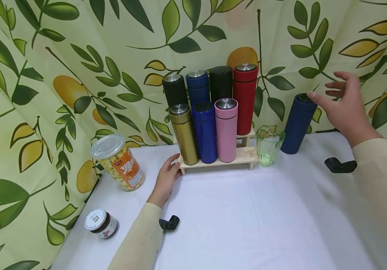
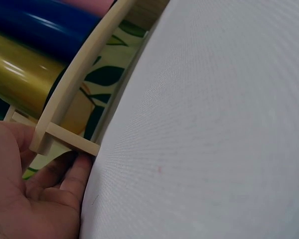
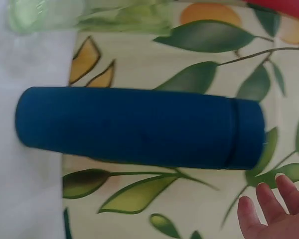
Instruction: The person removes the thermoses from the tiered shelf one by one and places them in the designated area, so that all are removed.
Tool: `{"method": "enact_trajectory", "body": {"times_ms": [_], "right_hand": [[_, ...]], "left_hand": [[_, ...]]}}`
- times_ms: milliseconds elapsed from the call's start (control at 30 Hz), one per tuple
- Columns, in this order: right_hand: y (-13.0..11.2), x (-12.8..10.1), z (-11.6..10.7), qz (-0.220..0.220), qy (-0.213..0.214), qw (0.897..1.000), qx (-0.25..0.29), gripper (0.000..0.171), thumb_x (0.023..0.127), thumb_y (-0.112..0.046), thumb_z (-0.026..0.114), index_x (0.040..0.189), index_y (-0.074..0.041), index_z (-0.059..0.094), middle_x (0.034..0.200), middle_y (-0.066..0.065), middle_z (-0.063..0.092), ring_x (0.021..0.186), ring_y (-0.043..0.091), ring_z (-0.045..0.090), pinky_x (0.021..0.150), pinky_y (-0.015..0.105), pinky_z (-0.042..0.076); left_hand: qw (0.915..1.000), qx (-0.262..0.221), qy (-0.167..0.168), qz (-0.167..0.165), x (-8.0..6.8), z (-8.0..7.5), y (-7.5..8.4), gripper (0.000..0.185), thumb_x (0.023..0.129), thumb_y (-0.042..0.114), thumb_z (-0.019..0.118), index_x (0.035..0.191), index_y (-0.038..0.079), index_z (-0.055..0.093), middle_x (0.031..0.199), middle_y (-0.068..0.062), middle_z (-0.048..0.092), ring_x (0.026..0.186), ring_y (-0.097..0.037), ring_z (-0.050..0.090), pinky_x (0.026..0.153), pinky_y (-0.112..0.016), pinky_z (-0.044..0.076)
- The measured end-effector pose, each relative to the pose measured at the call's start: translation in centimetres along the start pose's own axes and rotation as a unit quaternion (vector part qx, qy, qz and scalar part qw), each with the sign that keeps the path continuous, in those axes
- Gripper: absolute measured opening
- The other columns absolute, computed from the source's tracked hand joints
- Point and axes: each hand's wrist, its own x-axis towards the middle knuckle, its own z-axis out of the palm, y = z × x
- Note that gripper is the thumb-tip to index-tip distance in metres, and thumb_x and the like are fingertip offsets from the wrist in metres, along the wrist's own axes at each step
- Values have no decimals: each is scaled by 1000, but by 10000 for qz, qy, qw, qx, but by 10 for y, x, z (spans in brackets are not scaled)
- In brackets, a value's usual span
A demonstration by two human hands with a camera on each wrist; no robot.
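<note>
So the right hand (image 1: 345, 103) has its fingers spread and relaxed, thumb tip just about at the lid of the dark blue flask (image 1: 298, 123) — gripping nothing, and I can't tell if it actually touches. That flask stands upright near the table's (image 1: 247, 225) back right edge, just right of the green glass (image 1: 268, 145). Left hand (image 1: 164, 180) lies with loosely bent fingers (image 2: 72, 177) against the front left corner of the wooden rack (image 1: 237, 157) — touching it, not wrapped around. The rack holds eight flasks in two rows at the back middle. A popcorn tub (image 1: 120, 163) and small jar (image 1: 101, 224) sit along the left edge.
</note>
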Motion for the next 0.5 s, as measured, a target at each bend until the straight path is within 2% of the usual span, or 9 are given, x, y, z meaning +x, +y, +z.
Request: {"method": "enact_trajectory", "body": {"times_ms": [200,333,500], "right_hand": [[-24,-3,-7,-221,40,9985,506,74,109,-37,66,169,-35,23,154,-8,44,148,17,40,117,34,39],[-39,-7,-2,-546,-120,9945,881,64,113,-33,61,168,-31,29,148,-6,46,136,13,48,119,28,40],[-52,-13,13,-1032,-569,9814,1518,56,115,-32,54,166,-24,32,149,2,49,136,21,52,119,33,43]], "left_hand": [[10000,12,4,-7,-1,0,2,47,117,12,52,163,6,48,156,-31,51,136,-39,59,113,-44,51],[10000,33,-3,-5,-1,0,2,47,117,13,52,163,6,48,155,-30,52,136,-39,60,113,-44,51],[10000,6,-5,-1,-1,0,2,47,117,13,52,163,6,49,154,-30,53,134,-39,61,112,-44,52]]}}
